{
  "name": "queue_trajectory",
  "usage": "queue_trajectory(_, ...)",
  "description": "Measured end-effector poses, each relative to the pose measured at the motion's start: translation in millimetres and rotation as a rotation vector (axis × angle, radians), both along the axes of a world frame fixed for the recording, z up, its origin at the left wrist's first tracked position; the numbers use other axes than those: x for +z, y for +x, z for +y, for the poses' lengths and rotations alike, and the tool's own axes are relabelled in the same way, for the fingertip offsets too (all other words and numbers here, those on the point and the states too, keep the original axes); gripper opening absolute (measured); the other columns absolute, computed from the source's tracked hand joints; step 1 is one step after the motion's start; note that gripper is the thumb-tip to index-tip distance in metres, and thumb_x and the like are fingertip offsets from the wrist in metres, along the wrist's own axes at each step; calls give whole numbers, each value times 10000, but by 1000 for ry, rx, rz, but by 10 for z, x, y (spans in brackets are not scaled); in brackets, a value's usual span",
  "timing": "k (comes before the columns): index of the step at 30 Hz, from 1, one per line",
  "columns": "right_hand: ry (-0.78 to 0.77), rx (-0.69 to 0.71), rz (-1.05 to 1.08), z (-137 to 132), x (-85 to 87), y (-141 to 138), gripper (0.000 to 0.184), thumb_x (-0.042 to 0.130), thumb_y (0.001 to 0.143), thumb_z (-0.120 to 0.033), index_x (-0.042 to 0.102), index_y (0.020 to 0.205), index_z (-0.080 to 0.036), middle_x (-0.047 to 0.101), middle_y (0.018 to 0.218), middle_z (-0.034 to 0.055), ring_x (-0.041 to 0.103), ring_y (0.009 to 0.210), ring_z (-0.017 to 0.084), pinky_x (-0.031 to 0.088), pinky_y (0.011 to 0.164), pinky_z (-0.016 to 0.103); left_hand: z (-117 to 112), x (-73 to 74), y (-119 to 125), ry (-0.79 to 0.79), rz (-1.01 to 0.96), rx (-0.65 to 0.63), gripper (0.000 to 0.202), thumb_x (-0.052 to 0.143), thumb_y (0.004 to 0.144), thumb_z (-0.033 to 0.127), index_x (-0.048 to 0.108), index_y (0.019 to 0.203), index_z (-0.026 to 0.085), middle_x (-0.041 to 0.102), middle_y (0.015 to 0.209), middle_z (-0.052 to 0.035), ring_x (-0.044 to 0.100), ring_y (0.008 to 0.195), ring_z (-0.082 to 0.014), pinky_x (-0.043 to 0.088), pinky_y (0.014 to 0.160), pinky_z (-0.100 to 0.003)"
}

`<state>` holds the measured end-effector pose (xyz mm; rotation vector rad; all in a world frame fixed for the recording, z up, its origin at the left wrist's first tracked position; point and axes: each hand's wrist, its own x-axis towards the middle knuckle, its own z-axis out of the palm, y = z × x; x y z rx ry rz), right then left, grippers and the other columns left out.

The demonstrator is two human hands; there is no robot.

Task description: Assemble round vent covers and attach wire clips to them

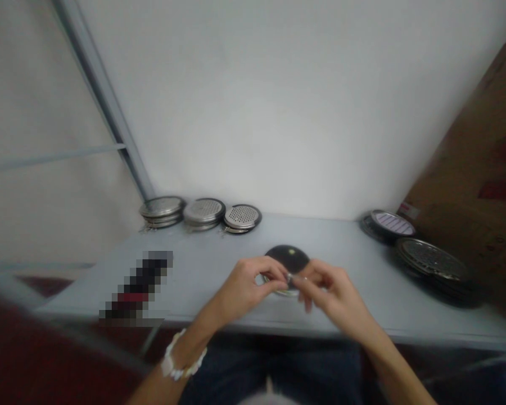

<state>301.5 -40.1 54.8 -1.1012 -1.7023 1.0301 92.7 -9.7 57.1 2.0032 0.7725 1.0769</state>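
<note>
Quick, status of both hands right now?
Left hand: closed, fingertips pinching a small metal part over the black disc.
Right hand: closed, pinching the same small metal part.

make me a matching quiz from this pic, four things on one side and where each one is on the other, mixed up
1 bracelet
2 small shiny piece
3 cardboard box
4 striped disc

a back right of the table
b pinched between left hand and right hand
c right edge of the view
d on the left wrist

Pairs: 1-d, 2-b, 3-c, 4-a
</note>
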Motion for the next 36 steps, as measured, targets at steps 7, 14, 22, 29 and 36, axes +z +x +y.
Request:
queue_trajectory(7, -111, 58, 180, -10, 32, -30, 357, 709, 878, -503, 578, 761, -193, 683, 583, -5, 599, 449, 124, 433, 464, 227, 13, -86, 39, 190, 29, 27, 67, 714, 901, 148, 756, 850, 161, 757, 855, -28, 694, 812, -149, 500, 797, -222)
queue_trajectory(14, 10, -16, -1, 26, -38, 15, 273, 645, 937, -421, 617, 790, -192, 698, 609, -4, 629, 512, 132, 433, 535, 245, 23, -153, 135, 226, 70, 183, 95, 723, 893, 144, 727, 801, 166, 758, 873, -31, 698, 828, -164, 500, 797, -239)
queue_trajectory(22, 7, -39, -31, 4, 19, -3, 285, 633, 935, -430, 619, 775, -195, 694, 594, -3, 630, 518, 137, 449, 535, 236, 45, -139, 63, 219, 51, 62, 81, 730, 873, 110, 753, 819, 165, 781, 911, -40, 726, 867, -164, 518, 832, -234)
queue_trajectory(29, 5, 37, -85, 7, 8, 2, 289, 605, 950, -424, 615, 772, -195, 713, 640, 14, 657, 557, 147, 462, 540, 233, 54, -206, 128, 141, 95, 211, 94, 772, 845, 157, 749, 757, 180, 764, 773, -5, 694, 720, -156, 505, 725, -238)
queue_trajectory(36, 13, -67, -61, 57, 8, 55, 294, 655, 921, -444, 630, 768, -195, 700, 596, 4, 639, 552, 151, 469, 575, 252, 51, -138, 59, 143, 91, 36, 106, 684, 914, 192, 772, 857, 185, 786, 929, -43, 720, 877, -179, 523, 843, -266)
